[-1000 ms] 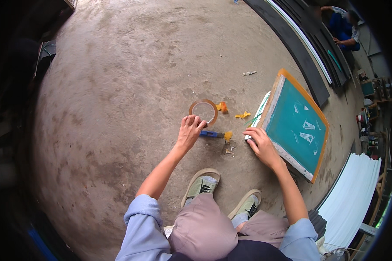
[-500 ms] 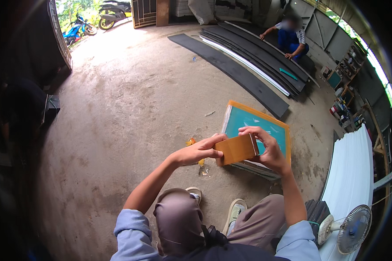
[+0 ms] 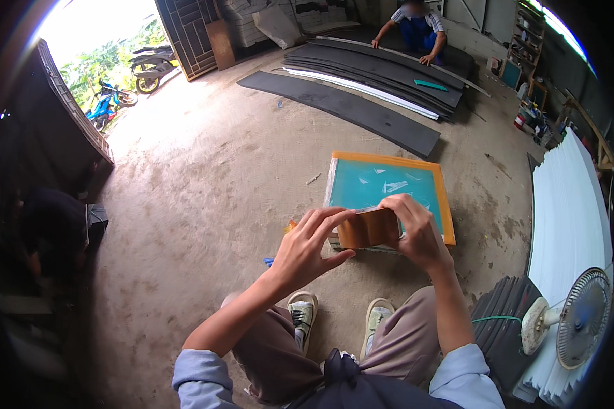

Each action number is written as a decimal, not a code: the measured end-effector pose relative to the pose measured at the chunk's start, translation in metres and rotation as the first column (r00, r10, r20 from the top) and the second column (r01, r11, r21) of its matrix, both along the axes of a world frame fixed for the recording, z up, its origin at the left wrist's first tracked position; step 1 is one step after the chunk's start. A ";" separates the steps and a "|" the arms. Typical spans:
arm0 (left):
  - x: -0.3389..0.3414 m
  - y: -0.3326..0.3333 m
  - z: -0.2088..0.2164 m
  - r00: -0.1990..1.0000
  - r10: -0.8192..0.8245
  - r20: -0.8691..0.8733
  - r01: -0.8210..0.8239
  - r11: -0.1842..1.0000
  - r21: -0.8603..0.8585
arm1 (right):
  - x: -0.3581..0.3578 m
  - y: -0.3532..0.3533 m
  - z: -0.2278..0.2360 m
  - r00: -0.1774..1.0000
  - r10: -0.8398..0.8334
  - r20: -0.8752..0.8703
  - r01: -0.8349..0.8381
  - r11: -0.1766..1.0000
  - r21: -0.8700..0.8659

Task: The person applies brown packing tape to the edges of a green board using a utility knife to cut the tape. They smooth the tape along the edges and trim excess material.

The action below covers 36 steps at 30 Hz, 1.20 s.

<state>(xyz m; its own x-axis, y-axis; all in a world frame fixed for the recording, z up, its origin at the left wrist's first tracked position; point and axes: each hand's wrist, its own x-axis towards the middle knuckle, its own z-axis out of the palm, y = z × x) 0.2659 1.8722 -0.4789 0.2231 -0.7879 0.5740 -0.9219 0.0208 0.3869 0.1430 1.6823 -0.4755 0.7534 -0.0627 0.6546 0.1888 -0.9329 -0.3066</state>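
A roll of glossy brown packing tape (image 3: 368,228) is held up between my hands, its wide brown face turned toward me. My right hand (image 3: 416,235) grips its right end, with the fingers bent over the top. At the left end, my left hand (image 3: 310,245) has its fingertips along the upper edge and its thumb beside the lower corner. Behind and below the tape, a flat framed panel (image 3: 389,178) lies raised off the floor. Its face is teal with pale scraps on it, and orange-brown tape borders its edges. My right hand hides part of its near edge.
Dark boards (image 3: 348,112) and a white strip lie across the floor ahead, where a person (image 3: 421,31) crouches at the far side. White sheets (image 3: 569,204) are stacked on the right, near a fan (image 3: 583,319) and bundled dark panels (image 3: 501,320). Motorbikes (image 3: 106,105) stand outside the doorway.
The view has shifted, so the boards and doorway sit differently. My left fingers and thumb have spread wider at the tape's left end, and its brown face looks darker and more curved.
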 end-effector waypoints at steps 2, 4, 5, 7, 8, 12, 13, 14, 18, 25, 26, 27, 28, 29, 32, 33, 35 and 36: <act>-0.002 -0.008 -0.004 0.998 -0.050 0.032 0.051 0.999 -0.004 | -0.007 -0.009 -0.004 1.000 -0.007 -0.009 0.007 1.000 -0.013; -0.006 -0.013 -0.003 0.990 -0.074 -0.124 0.076 0.997 0.011 | -0.014 -0.018 -0.009 1.000 -0.009 -0.022 0.009 1.000 0.000; -0.007 -0.016 -0.003 0.976 -0.085 -0.200 0.090 0.996 0.018 | -0.017 -0.023 -0.012 1.000 -0.017 -0.017 0.016 1.000 -0.016; -0.008 -0.023 -0.003 0.986 -0.080 -0.148 0.087 0.996 0.036 | -0.021 -0.031 -0.018 0.999 -0.032 -0.009 0.031 0.998 -0.057; -0.008 -0.027 -0.004 0.990 -0.079 -0.121 0.085 0.995 0.045 | -0.024 -0.033 -0.018 0.999 -0.042 -0.017 0.041 0.997 -0.070; -0.007 -0.036 -0.009 0.975 -0.155 -0.157 0.172 0.980 0.101 | -0.034 -0.038 -0.018 0.997 -0.064 -0.048 0.061 0.995 -0.073; -0.009 -0.038 -0.009 0.978 -0.166 -0.129 0.178 0.980 0.089 | -0.036 -0.039 -0.017 0.996 -0.067 -0.053 0.064 0.996 -0.064; -0.009 -0.040 -0.009 0.979 -0.175 -0.102 0.183 0.980 0.078 | -0.038 -0.040 -0.016 0.996 -0.068 -0.055 0.066 0.997 -0.050; -0.009 -0.041 -0.011 0.977 -0.198 -0.075 0.203 0.977 0.069 | -0.040 -0.040 -0.016 0.996 -0.059 -0.061 0.059 0.998 0.000; -0.002 -0.040 -0.015 0.973 -0.221 0.063 0.220 0.975 0.032 | -0.038 -0.037 -0.019 0.998 -0.042 -0.047 0.040 0.998 -0.042; -0.002 -0.040 -0.015 0.969 -0.226 0.102 0.226 0.974 0.015 | -0.038 -0.038 -0.019 0.998 -0.041 -0.051 0.039 0.999 -0.031; -0.002 -0.039 -0.015 0.964 -0.219 0.151 0.221 0.975 0.007 | -0.037 -0.037 -0.019 0.998 -0.040 -0.055 0.039 0.999 -0.019; -0.002 -0.039 -0.014 0.957 -0.212 0.200 0.216 0.976 -0.002 | -0.037 -0.037 -0.020 0.998 -0.039 -0.059 0.039 0.999 -0.007; -0.003 -0.038 -0.014 0.947 -0.203 0.248 0.213 0.977 -0.011 | -0.037 -0.037 -0.020 0.998 -0.037 -0.060 0.037 0.999 -0.001; -0.003 -0.035 -0.016 0.930 -0.192 0.314 0.215 0.976 -0.041 | -0.035 -0.035 -0.021 0.998 -0.026 -0.051 0.027 1.000 0.017; -0.004 -0.035 -0.016 0.925 -0.193 0.327 0.218 0.975 -0.043 | -0.035 -0.036 -0.021 0.999 -0.026 -0.044 0.027 1.000 0.016; -0.006 -0.036 -0.016 0.915 -0.194 0.354 0.225 0.973 -0.047 | -0.037 -0.036 -0.018 0.999 -0.036 -0.031 0.036 0.999 0.000; -0.007 -0.036 -0.016 0.920 -0.192 0.343 0.224 0.973 -0.058 | -0.037 -0.035 -0.017 0.999 -0.043 -0.024 0.043 0.999 -0.012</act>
